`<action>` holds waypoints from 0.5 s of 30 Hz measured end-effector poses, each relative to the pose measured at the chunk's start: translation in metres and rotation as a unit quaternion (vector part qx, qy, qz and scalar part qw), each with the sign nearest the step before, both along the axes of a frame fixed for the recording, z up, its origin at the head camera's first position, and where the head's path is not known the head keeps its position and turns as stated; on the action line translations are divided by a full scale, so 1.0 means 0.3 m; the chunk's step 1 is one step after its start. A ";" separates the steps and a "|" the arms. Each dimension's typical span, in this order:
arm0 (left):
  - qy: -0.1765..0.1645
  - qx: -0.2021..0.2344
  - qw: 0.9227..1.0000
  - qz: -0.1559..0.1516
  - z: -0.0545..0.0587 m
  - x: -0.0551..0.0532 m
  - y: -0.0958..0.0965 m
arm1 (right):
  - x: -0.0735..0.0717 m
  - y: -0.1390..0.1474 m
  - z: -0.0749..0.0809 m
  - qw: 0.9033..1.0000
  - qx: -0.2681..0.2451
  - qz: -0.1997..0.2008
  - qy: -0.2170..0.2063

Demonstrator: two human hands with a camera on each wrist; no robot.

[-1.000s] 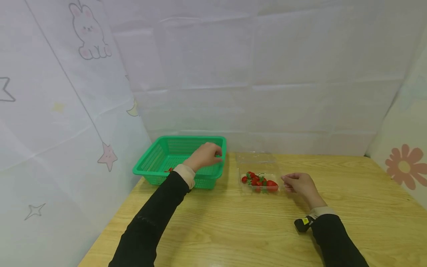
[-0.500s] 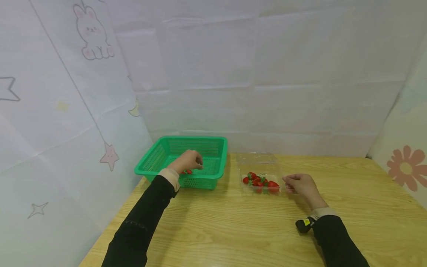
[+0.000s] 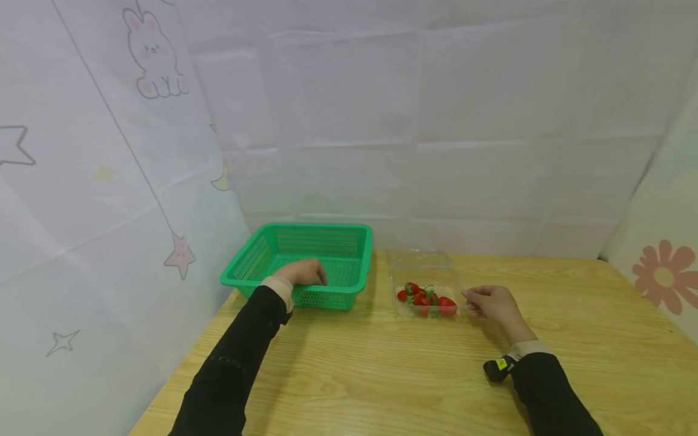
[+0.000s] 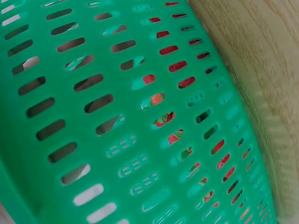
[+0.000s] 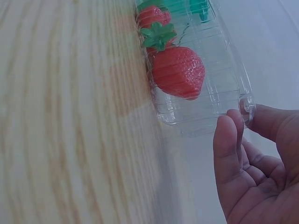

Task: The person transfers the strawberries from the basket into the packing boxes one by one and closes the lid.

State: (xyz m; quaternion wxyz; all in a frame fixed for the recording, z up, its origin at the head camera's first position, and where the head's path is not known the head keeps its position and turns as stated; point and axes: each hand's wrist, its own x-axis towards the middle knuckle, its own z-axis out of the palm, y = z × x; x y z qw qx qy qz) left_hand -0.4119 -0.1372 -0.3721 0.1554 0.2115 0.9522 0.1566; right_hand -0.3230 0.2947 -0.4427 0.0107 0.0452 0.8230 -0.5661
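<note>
In the head view my left hand (image 3: pixel 305 272) reaches down into the green plastic basket (image 3: pixel 357 289); the front wall hides its fingertips. Through the slots of the basket wall (image 4: pixel 56 116) in the left wrist view, bits of red strawberries (image 4: pixel 177 66) show, too broken up to tell whether the fingers hold one. My right hand (image 3: pixel 493 303) pinches the right rim of a clear plastic box (image 3: pixel 400 307) between thumb and fingers. Inside the box lie several red strawberries (image 3: pixel 417 298) with green leaves, a large strawberry (image 5: pixel 180 72) nearest the right hand. The box's clear lid (image 3: pixel 420 260) stands open behind.
Basket and box stand side by side near the back of the wooden table (image 3: pixel 371 375), with a narrow gap between them. A white sheet (image 3: pixel 338 121) hangs behind, and a patterned sheet (image 3: pixel 103 242) runs along the left side.
My left hand has moved left over the basket, then lowered into it, so its fingers are now hidden. The right hand keeps its pinch on the box rim.
</note>
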 end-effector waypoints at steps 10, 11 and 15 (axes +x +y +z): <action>-0.023 -0.065 0.998 0.004 -0.013 -0.020 0.017 | 0.001 -0.001 0.004 1.000 0.002 -0.002 0.001; -0.027 -0.070 0.997 0.004 -0.018 -0.024 0.017 | 0.001 -0.002 0.005 1.000 0.001 -0.002 0.000; -0.041 -0.085 0.996 0.007 -0.036 -0.039 0.023 | 0.006 -0.003 0.008 1.000 -0.001 0.004 0.001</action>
